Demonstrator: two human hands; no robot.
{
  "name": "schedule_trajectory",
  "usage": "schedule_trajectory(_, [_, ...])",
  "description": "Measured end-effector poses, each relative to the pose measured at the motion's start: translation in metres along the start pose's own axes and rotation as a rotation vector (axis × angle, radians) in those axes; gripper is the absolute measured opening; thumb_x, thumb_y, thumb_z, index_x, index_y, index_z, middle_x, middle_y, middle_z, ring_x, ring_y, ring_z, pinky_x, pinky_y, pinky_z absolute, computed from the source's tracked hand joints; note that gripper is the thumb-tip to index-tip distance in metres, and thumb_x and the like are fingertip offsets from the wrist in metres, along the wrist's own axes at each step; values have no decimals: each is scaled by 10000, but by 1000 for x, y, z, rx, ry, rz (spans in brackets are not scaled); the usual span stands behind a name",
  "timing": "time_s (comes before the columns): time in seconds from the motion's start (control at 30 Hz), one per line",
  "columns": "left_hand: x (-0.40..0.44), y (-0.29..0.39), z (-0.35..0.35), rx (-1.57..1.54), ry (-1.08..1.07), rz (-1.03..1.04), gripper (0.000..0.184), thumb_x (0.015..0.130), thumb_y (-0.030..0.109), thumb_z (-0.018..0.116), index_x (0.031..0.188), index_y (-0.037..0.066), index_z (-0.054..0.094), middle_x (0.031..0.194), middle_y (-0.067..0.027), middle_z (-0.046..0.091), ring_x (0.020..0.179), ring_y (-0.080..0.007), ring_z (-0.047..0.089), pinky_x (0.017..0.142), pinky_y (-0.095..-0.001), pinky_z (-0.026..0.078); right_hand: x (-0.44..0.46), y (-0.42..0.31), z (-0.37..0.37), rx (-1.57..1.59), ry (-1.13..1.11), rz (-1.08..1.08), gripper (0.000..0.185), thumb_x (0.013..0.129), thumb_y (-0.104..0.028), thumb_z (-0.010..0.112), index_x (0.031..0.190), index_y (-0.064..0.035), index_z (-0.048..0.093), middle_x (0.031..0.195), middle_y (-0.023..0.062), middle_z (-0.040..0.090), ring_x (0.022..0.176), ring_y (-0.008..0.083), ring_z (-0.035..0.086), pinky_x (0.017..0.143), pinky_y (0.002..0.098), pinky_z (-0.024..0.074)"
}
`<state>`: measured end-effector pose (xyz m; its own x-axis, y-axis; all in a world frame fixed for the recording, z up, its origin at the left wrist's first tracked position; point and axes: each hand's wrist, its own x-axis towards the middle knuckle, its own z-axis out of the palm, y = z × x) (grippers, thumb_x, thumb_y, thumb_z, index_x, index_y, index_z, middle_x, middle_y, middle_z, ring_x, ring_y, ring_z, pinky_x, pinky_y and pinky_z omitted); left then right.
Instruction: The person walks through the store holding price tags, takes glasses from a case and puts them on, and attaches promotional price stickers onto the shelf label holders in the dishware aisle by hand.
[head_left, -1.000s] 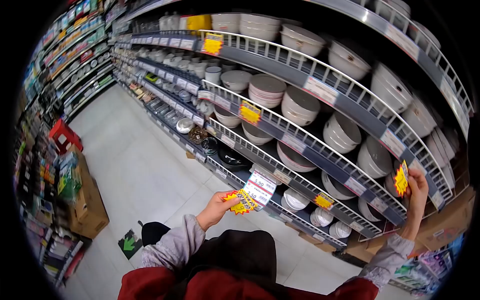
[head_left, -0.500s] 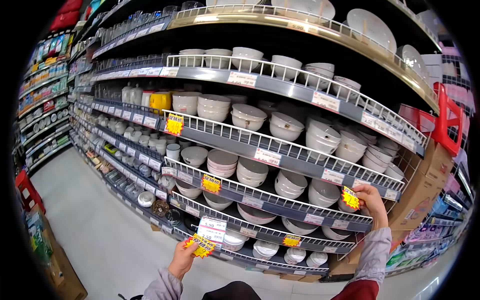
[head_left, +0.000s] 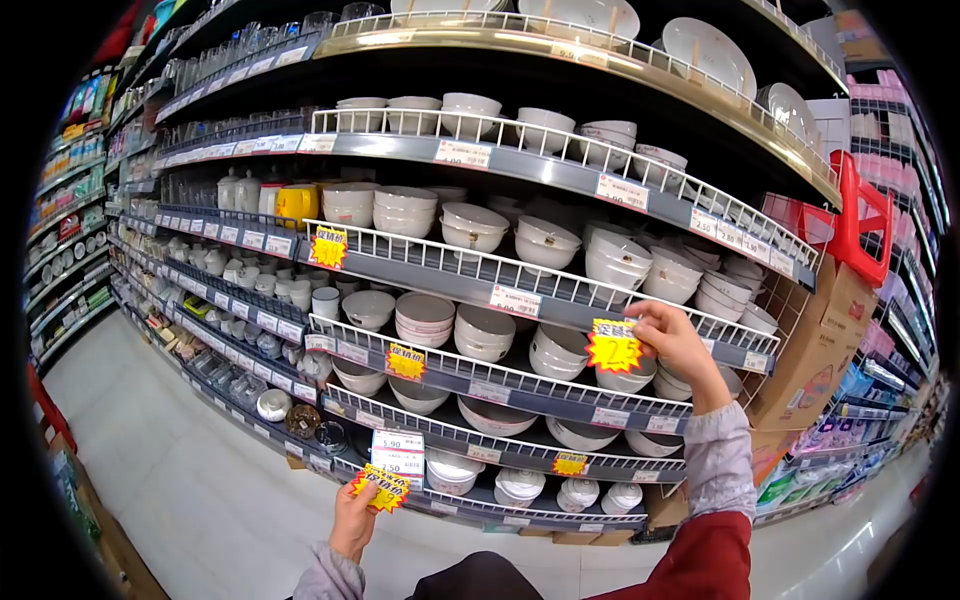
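My right hand (head_left: 672, 345) pinches a yellow starburst price tag (head_left: 613, 347) with a red edge, marked "2.5", in front of the bowl shelves. Lower and to the left, my left hand (head_left: 352, 518) is closed on several yellow starburst price tags (head_left: 384, 488) together with a white price label sheet (head_left: 398, 452) that sticks up above them. White bowls (head_left: 484, 332) stand in stacks behind both hands. Part of one bowl is hidden by the tag in my right hand.
Wire-fronted shelf edges (head_left: 540, 300) carry white price labels, and a yellow tag (head_left: 406, 361) hangs on one. To the right, a red plastic stool (head_left: 865, 220) sits above cardboard boxes (head_left: 815, 350). Glassware and mugs line the left shelves beside the grey aisle floor (head_left: 190, 440).
My right hand has moved left and up with the starburst tag, away from the shelf's right end. My left hand keeps its tags. The view has shifted slightly.
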<state>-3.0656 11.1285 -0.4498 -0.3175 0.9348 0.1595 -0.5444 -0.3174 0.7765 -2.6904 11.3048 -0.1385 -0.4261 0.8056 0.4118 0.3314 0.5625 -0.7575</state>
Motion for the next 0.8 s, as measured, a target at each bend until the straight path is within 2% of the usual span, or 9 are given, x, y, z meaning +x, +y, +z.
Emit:
schedule_trajectory(0.17, [1, -7, -13, -16, 26, 16, 269, 897, 162, 517, 1060, -52, 511, 933, -173, 629, 765, -268, 653, 593, -339, 543, 23, -8, 38, -10, -28, -76, 184, 856, -52, 512, 1015, 19, 574, 700, -13, 559, 560, 16, 451, 502, 164, 370])
schedule_trajectory(0.2, [1, -4, -15, -9, -5, 6, 267, 899, 156, 516, 1067, -52, 512, 954, -169, 627, 798, -264, 651, 653, -350, 547, 25, -11, 43, -1, -22, -102, 176, 858, -48, 511, 1006, 22, 576, 707, -12, 559, 563, 17, 450, 505, 167, 374])
schedule_trajectory(0.33, [-3, 2, -18, -13, 30, 31, 247, 897, 133, 515, 1078, -34, 519, 986, -133, 624, 847, -239, 641, 739, -362, 541, 33, -15, 49, 22, 15, -147, 149, 872, -51, 511, 985, 10, 585, 746, -15, 566, 595, 9, 465, 529, 160, 398])
schedule_trajectory(0.47, [-9, 12, -14, -14, 60, 70, 209, 900, 120, 512, 1047, -26, 545, 974, -116, 627, 830, -201, 640, 715, -318, 533, 33, -26, 43, -2, 53, -162, 157, 874, -58, 511, 994, 8, 588, 769, -10, 588, 641, 5, 501, 534, 151, 417])
schedule_trajectory(0.57, [-9, 10, -25, -21, 46, 61, 228, 900, 117, 505, 1087, -13, 523, 996, -108, 623, 867, -217, 635, 762, -349, 530, 35, -31, 34, -43, 71, -229, 165, 865, -47, 507, 990, 26, 584, 780, 11, 602, 634, 18, 510, 539, 166, 421])
schedule_trajectory(0.8, [-10, 7, -32, 1, 22, 54, 228, 903, 127, 504, 1086, -7, 521, 992, -102, 623, 856, -205, 635, 753, -346, 530, 37, -46, 17, -61, 144, -253, 160, 864, -46, 507, 980, 26, 590, 798, 32, 617, 640, 26, 522, 546, 166, 429])
